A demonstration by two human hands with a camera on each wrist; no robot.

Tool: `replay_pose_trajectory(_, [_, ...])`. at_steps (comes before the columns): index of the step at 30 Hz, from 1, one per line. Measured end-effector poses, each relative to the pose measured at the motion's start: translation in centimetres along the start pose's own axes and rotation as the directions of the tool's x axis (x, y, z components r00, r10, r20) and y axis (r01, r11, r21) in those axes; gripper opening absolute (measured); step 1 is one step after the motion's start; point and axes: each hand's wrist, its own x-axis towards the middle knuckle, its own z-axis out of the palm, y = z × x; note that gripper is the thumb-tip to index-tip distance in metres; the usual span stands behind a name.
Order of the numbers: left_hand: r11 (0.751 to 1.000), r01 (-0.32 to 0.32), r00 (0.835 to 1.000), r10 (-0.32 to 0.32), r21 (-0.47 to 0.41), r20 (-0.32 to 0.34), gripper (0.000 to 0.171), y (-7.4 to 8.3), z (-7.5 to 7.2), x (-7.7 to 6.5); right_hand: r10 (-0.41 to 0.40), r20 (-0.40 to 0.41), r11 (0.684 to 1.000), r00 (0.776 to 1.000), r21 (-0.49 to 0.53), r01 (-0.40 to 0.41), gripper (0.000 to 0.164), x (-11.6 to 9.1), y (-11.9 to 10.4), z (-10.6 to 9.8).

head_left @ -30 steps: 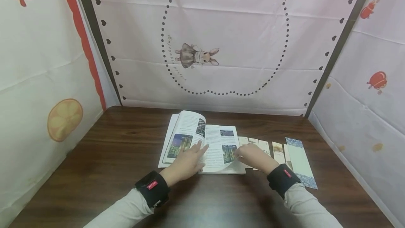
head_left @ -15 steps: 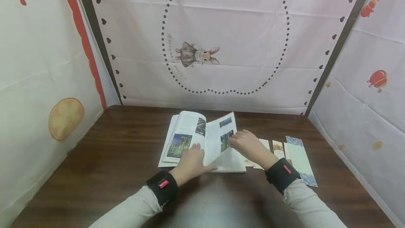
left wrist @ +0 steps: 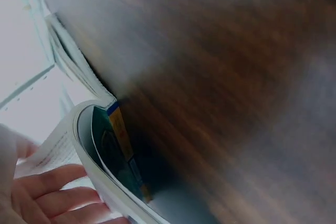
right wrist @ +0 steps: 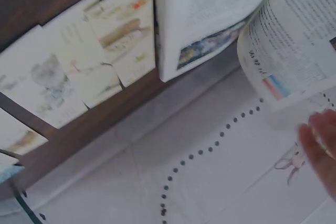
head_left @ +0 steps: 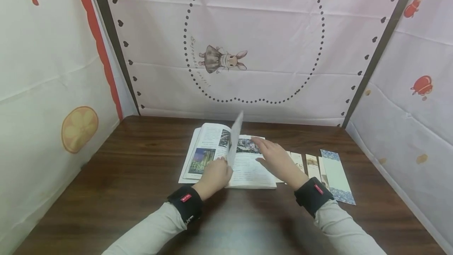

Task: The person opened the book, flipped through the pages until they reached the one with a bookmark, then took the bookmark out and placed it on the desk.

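An open book lies on the table, with printed text and colour photos on its pages. One page stands nearly upright at the middle of the book. My left hand rests on the left-hand pages near the spine; its fingers lie against the paper in the left wrist view. Over the right-hand page, my right hand is spread with nothing in its fingers, apart from the raised page. In the right wrist view, the lifted page curves beside the right fingertips.
Several illustrated cards lie in a row right of the book. A larger pale card with blue patterned ends lies beyond them. The brown wooden table is enclosed by printed cloth walls.
The page pinched by my right hand has risen from the right side to nearly upright. My right hand has let it go. My left hand has shifted slightly right, along the spine.
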Motion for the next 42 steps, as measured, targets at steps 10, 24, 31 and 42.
replay_pose_trajectory(10, [0.902,0.239,0.958,-0.279,-0.36,-0.062,0.063,-2.4,-1.4,-0.1,0.173,0.535,0.927,0.827,0.197,-0.321,0.075,-2.6,1.7,3.4])
replay_pose_trajectory(24, [0.981,0.149,0.985,-0.135,0.124,-0.112,0.064,-2.9,-1.5,-0.9,0.146,0.554,0.937,0.82,0.188,-0.294,0.06,-2.5,2.5,3.4])
replay_pose_trajectory(31, [0.986,0.034,0.985,-0.005,0.164,-0.175,0.083,-3.8,-2.1,-0.9,0.008,0.505,0.967,0.863,0.215,-0.135,0.018,-2.3,2.7,3.2])
replay_pose_trajectory(42, [0.95,-0.3,0.932,0.271,0.092,0.239,0.034,-2.5,-1.5,-0.8,-0.221,0.283,0.965,0.933,-0.076,0.252,0.006,-1.0,2.4,2.1])
